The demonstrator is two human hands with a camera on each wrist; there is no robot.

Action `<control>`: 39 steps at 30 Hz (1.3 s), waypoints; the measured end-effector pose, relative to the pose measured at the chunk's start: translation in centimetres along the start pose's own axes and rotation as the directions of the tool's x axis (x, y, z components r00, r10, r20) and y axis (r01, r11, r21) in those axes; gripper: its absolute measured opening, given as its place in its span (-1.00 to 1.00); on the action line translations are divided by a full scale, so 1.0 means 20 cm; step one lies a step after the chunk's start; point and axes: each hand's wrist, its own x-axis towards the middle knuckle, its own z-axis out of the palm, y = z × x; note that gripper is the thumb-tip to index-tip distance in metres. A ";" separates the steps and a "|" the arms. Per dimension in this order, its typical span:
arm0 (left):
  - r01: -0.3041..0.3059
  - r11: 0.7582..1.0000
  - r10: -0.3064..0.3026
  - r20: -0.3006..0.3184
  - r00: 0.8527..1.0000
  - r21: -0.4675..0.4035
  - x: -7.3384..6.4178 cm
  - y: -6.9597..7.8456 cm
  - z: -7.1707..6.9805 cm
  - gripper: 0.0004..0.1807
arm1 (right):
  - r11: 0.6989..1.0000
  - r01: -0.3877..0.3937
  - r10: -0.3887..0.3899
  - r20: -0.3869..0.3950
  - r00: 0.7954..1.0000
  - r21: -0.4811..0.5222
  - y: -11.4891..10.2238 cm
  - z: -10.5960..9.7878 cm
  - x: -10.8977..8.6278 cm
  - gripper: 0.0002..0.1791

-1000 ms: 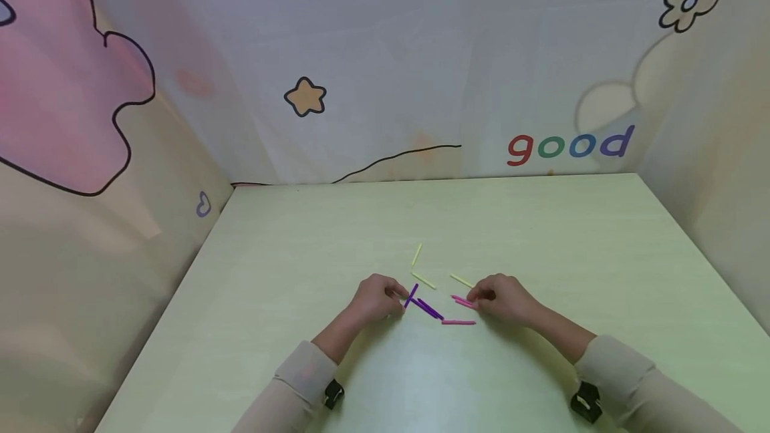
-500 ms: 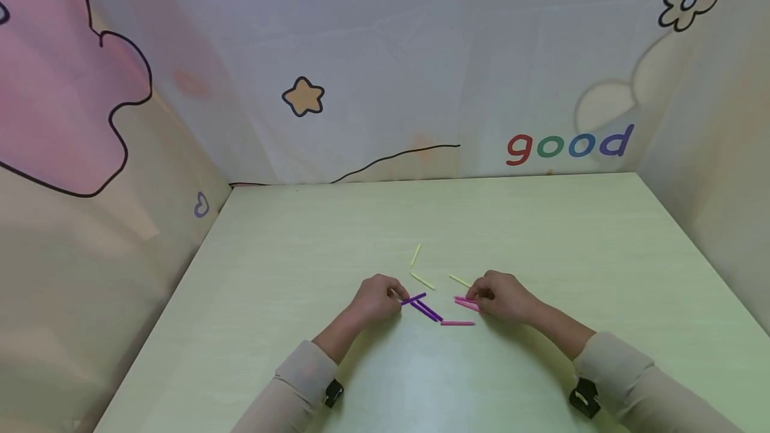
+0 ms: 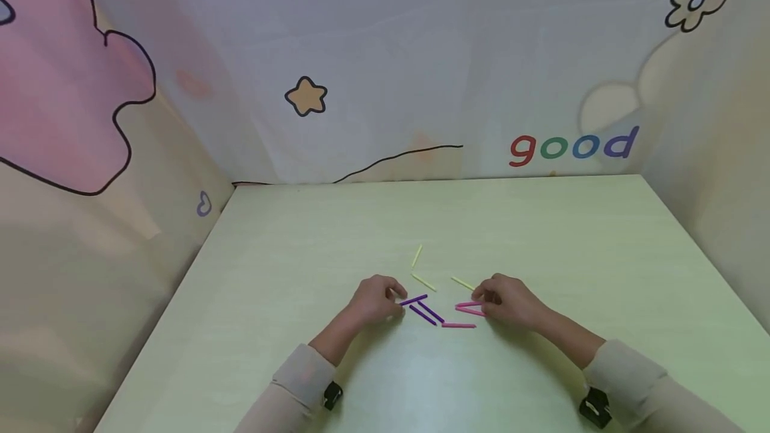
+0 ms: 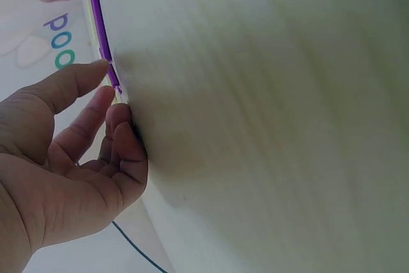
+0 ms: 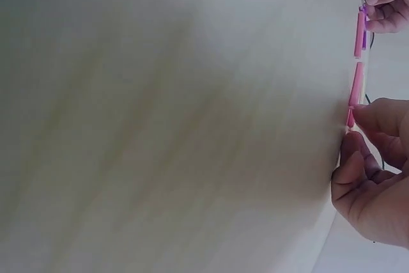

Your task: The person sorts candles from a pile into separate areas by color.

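Note:
My left hand (image 3: pixel 375 299) holds the end of a purple stick (image 3: pixel 415 299) between thumb and index finger. Two more purple sticks, one upper (image 3: pixel 431 312) and one lower (image 3: pixel 423 315), slant side by side just right of that hand. Opposite, my right hand (image 3: pixel 510 301) pinches at the right ends of two pink sticks, an upper one (image 3: pixel 467 304) and a lower one (image 3: pixel 469 311), which form a narrow V. Those ends are hidden under the fingers. A third pink stick (image 3: pixel 459 325) lies flat between the hands, nearer me.
Beyond the hands lie three yellow sticks: a steep one (image 3: pixel 417 256), a slanted one (image 3: pixel 424 282) and another (image 3: pixel 462 283) close to the right fingers. The pale green table (image 3: pixel 289 239) meets a printed cloth backdrop (image 3: pixel 385 85) at its rear and sides.
The purple stick at my left hand has swung from steep to nearly level. The two slanted purple sticks have separated slightly. At my right hand the pink sticks have spread apart.

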 end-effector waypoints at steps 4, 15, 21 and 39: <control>-0.009 1.000 0.009 -0.004 1.000 -0.001 0.00 0.00 -0.01 -0.76 | 1.000 0.010 -0.010 -0.003 1.000 -0.002 0.00 0.00 0.00 -0.86; -0.012 1.000 0.012 -0.008 1.000 0.009 0.00 -0.02 -0.01 -0.75 | 1.000 0.002 -0.002 0.008 1.000 -0.001 -0.01 0.03 0.02 -0.85; -0.028 1.000 0.028 -0.009 1.000 0.014 0.00 -0.02 0.00 -0.74 | 1.000 -0.008 0.008 0.014 1.000 -0.012 -0.02 0.03 0.02 -0.86; -0.045 0.998 0.046 -0.016 0.999 0.043 -0.04 -0.01 -0.03 -0.72 | 0.999 -0.048 0.048 -0.019 0.999 0.016 -0.06 0.01 0.02 -0.80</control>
